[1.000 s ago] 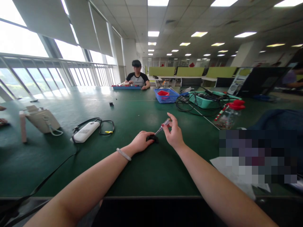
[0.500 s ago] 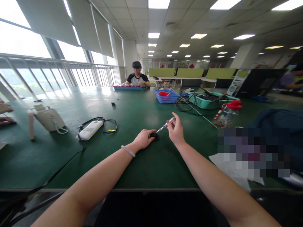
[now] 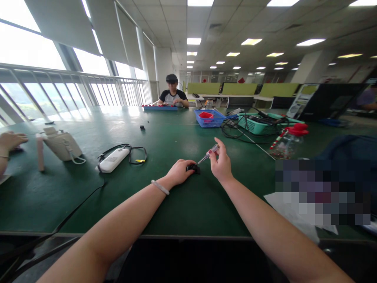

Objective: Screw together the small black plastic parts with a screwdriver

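Note:
On the green table [image 3: 176, 208], in front of me, a small black part [image 3: 193, 169] lies under the fingers of my left hand [image 3: 179, 173], which grips it from the left. What kind of part it is I cannot make out. My right hand [image 3: 220, 163] is closed around the clear handle of a screwdriver [image 3: 207, 156]. Its metal shaft slants down to the left, and the tip meets the upper edge of the black part or lies very near it. The index finger of that hand reaches up near the handle's end.
To the left are a white power bank [image 3: 113, 160] with a black cord and a beige case [image 3: 63, 145]. Blue [image 3: 210, 121] and green [image 3: 253, 124] baskets, cables and a red-capped bottle [image 3: 287, 143] stand right. A person [image 3: 173, 94] sits opposite; another person's hand [image 3: 11, 141] shows left.
The view has shifted slightly. My hands keep nearly the same pose on the black part and screwdriver. At the left edge, the other person's hand has come further into view.

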`<state>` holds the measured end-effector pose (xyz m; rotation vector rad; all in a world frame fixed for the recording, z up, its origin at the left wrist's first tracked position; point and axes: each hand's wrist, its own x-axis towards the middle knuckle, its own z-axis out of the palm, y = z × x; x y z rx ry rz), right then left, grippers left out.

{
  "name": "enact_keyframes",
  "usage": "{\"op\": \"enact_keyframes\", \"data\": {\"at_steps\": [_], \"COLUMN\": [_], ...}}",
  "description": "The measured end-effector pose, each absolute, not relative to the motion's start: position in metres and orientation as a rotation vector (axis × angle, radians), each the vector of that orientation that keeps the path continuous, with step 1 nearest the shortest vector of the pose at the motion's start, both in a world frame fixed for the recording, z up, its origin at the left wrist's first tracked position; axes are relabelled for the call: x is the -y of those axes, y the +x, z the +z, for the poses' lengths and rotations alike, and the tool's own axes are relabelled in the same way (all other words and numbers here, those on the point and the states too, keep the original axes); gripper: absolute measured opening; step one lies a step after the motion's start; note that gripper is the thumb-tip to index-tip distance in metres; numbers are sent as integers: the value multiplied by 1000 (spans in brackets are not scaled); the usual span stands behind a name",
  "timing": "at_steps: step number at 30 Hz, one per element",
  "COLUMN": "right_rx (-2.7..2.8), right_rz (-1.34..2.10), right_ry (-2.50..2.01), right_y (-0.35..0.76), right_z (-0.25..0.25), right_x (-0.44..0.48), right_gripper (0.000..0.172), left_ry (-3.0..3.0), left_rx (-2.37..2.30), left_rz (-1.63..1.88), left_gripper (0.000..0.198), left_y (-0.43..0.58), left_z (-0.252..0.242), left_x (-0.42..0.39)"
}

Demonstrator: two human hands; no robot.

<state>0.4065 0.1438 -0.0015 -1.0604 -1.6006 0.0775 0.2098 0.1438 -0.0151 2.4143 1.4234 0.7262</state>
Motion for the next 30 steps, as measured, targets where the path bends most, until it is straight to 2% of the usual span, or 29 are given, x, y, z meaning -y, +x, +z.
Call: {"op": "enact_keyframes", "data": {"at_steps": [9, 22, 30], "right_rx": [1582, 1644, 1617], "right_rz": [42, 70, 322], "right_ry": [-1021, -1044, -909], "right_y": [408, 406, 407], "right_z": [0, -2, 0], "right_x": [-143, -144, -147], "right_gripper": [50, 49, 44], "left_ry": [2401, 2418, 2435], "left_rx": [-1427, -1423, -1415], "left_rz": [713, 692, 687], "left_gripper": [42, 39, 38], "left_y": [209, 209, 208], "left_z": [-16, -17, -16], "left_x": [-144, -145, -145]}}
